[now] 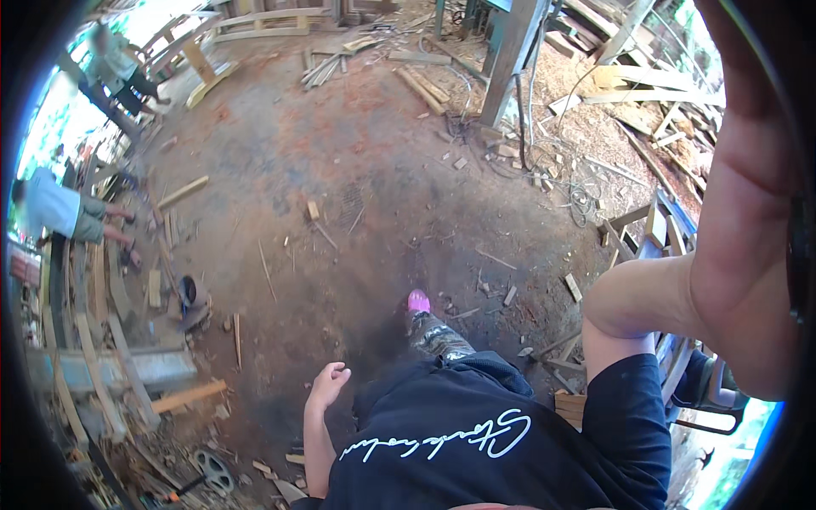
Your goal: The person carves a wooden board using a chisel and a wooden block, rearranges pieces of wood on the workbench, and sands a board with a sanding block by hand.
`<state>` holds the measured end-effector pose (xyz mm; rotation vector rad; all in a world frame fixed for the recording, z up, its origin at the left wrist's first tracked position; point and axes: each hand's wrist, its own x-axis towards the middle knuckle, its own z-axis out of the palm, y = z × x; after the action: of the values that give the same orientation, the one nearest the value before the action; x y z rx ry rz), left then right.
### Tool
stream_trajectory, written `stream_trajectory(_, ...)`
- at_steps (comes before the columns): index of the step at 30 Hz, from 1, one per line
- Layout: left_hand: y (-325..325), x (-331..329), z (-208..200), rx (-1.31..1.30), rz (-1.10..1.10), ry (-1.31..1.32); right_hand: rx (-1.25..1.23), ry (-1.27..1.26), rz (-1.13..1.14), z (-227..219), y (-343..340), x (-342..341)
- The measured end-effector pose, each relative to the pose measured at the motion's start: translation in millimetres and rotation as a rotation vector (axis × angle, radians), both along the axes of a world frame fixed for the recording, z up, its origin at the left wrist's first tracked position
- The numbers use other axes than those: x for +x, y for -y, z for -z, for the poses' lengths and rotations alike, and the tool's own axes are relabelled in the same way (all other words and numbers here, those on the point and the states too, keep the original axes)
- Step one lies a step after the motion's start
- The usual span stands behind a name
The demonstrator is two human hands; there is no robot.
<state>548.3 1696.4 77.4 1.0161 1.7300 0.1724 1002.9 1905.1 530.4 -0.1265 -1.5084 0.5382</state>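
Observation:
My left hand [326,388] hangs low beside my body, over the dirt floor. Nothing shows in it, and its fingers are loosely bent with a small gap between them. My right arm is bent upward, bringing my right hand [756,191] very large and close at the right rim. A stretched digit runs up along the dark edge, while the other fingers are cut off or hidden. I see no object in that hand. Below me are my dark printed shirt [476,442] and one pink shoe [418,300].
The dirt floor [280,161] carries scattered wood scraps. Curved timbers [102,365] lie at left, near a person in a light shirt [58,204]; more people [119,68] stand farther back. A post [512,64], loose cables [580,202] and a sawdust heap [586,102] are at right.

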Motion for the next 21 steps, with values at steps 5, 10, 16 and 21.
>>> stream_trajectory(5, -54, -20, 101, -0.2, -0.798, 0.278, 0.016, 0.002, 0.089, -11, -95, 27)
stream_trajectory(10, -55, -43, 170, -0.386, -0.839, 0.296, 0.014, 0.003, 0.165, -10, -183, 43)
stream_trajectory(16, -157, -54, 210, -0.433, -0.551, 0.246, 0.018, -0.006, 0.241, -5, -284, 52)
stream_trajectory(21, -357, -63, 197, -0.494, -0.704, 0.575, 0.018, -0.011, 0.345, -12, -359, 49)
